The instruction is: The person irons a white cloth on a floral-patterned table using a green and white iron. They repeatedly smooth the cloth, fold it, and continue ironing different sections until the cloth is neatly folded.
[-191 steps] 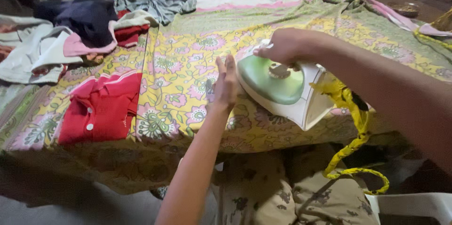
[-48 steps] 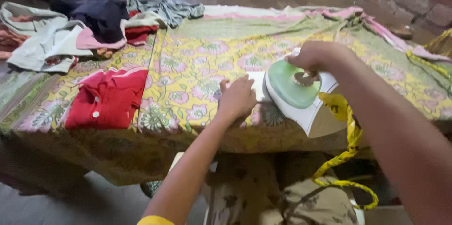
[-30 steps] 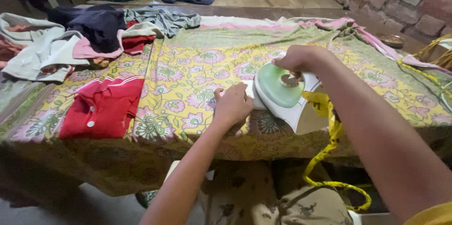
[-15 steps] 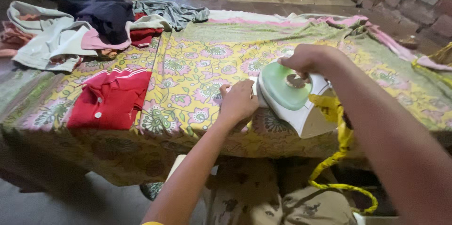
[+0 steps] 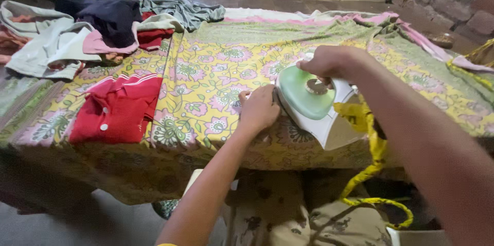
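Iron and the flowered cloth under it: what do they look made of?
Iron: likely moulded plastic, glossy white shell with a translucent green top that catches light. Flowered cloth: thin woven fabric, probably cotton, matte, wrinkling and draping over the edge.

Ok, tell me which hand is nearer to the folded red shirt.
Left. The left hand presses the floral cloth just right of the folded red shirt, not touching it. The right hand is farther right, gripping the iron.
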